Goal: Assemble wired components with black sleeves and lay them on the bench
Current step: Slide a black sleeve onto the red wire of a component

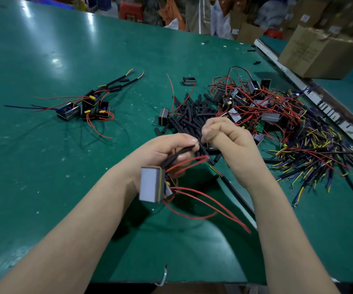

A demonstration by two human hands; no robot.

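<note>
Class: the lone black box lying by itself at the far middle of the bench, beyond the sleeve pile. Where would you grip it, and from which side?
Come from above and pinch the black box across its two long side walls. It lies flat and apart from the sleeve pile, so its sides are free.

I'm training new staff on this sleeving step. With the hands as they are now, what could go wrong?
1. The left hand holds only the black sleeve and leads, so the boxy component hangs below; its weight may strain those leads.
2. The loose red wires trail over the bench and could snag.
3. The right hand pinches close above the sleeve pile; a dropped piece could get lost there.
</note>
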